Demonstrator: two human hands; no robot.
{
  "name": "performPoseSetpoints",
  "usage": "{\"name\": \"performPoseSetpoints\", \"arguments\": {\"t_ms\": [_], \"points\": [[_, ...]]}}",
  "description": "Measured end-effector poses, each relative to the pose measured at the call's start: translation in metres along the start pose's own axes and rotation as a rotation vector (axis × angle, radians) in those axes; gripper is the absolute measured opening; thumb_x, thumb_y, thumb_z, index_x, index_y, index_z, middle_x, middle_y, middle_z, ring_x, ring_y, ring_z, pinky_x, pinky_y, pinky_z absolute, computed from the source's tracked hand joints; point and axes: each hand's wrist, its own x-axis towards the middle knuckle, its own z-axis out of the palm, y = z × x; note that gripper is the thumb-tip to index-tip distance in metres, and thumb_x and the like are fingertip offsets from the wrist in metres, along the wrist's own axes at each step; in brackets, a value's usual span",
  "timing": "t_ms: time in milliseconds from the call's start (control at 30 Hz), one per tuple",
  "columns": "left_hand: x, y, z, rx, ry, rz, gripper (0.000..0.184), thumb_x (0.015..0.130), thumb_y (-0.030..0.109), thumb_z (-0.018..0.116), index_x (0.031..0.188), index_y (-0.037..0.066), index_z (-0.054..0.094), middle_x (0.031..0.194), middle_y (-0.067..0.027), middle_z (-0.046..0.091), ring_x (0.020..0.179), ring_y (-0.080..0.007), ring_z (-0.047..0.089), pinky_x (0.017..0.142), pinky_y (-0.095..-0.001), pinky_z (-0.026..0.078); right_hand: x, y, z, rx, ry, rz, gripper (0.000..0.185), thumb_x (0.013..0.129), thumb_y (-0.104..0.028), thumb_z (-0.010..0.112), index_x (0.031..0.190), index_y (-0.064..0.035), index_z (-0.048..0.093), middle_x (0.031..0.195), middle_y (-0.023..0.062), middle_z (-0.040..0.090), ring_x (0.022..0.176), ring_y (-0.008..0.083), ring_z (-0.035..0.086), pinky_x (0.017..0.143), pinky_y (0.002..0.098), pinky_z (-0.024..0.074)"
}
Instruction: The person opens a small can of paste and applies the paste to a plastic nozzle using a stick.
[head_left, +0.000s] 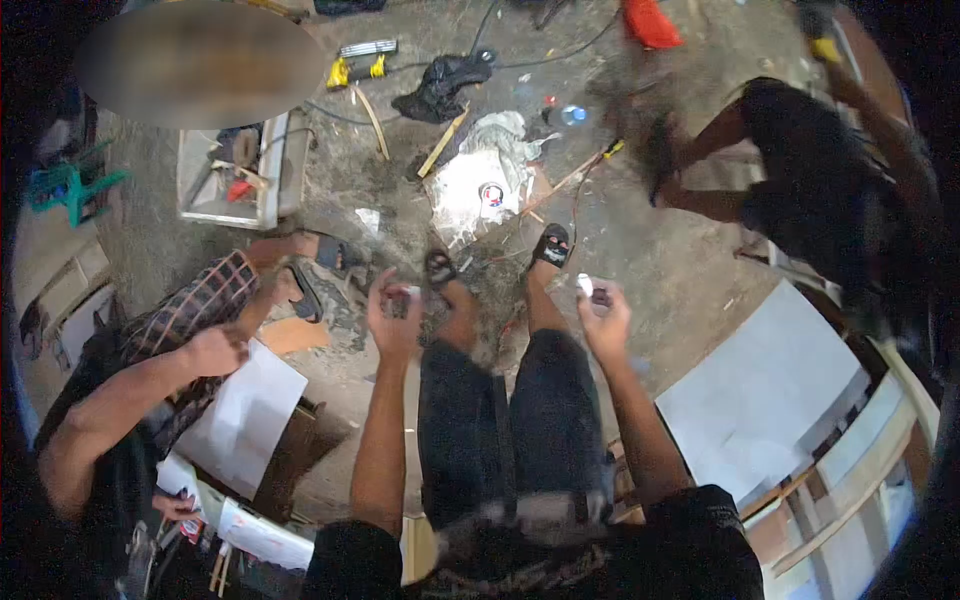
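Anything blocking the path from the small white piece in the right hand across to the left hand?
Nothing visible does. Between the small white piece in the right hand and the left hand, only the floor, legs and sandalled feet show, apparently below hand height.

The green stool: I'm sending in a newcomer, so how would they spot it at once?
Beyond the left hand, over to the left, is a white-edged box. Left of that, near the picture's left edge, is the green stool; its bright green sets it apart from the box.
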Motion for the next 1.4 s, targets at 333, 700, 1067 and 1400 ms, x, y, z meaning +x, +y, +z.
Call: {"name": "performPoseSetpoints", "arguments": {"t_ms": [333,700,1067,1400], "points": [[0.123,-0.273,0.221,0.091,-0.01,0.029,0.058,0.078,0.002,0.072,0.134,0.004,0.057,0.094,-0.0049,0.064,0.089,-0.0176,0.061,0.086,-0.0387,0.051,0.14,0.267,0.211,0.119,0.046,0.093,0.02,0.085,-0.007,0.075,0.102,-0.0009,0.067,0.088,0.008,0.069,0.076,0.0137,0.066,0.068,0.0291,0.0527],[0.171,-0.467,0.308,0.364,0.142,0.379,0.061,0.076,0.012,0.074,0.135,0.012,0.057,0.1,-0.0019,0.068,0.097,-0.0205,0.061,0.106,-0.0474,0.033,0.275,0.347,0.354,-0.047,-0.265,-0.42,0.025,0.079,-0.003,0.08,0.101,-0.0052,0.071,0.085,0.002,0.063,0.061,0.011,0.052,0.057,0.0249,0.0439],[0.193,-0.499,0.279,0.512,0.012,0.618,0.06,0.078,0.017,0.072,0.136,0.016,0.055,0.11,0.0031,0.068,0.107,-0.0196,0.059,0.109,-0.0459,0.03,0.324,0.319,0.388,-0.375,-0.805,-0.741,0.036,0.081,-0.005,0.07,0.116,-0.0143,0.067,0.116,0.0158,0.068,0.097,0.0355,0.068,0.084,0.0416,0.0562],[0.139,-0.475,0.287,0.436,0.248,0.497,0.075,0.071,0.018,0.074,0.139,0.007,0.045,0.127,-0.0093,0.057,0.12,-0.0289,0.052,0.111,-0.0499,0.025,0.27,0.307,0.322,-0.251,-0.603,-0.927,0.058,0.073,-0.001,0.063,0.13,-0.0058,0.054,0.123,0.0184,0.058,0.113,0.0363,0.058,0.096,0.0436,0.0466]]}}
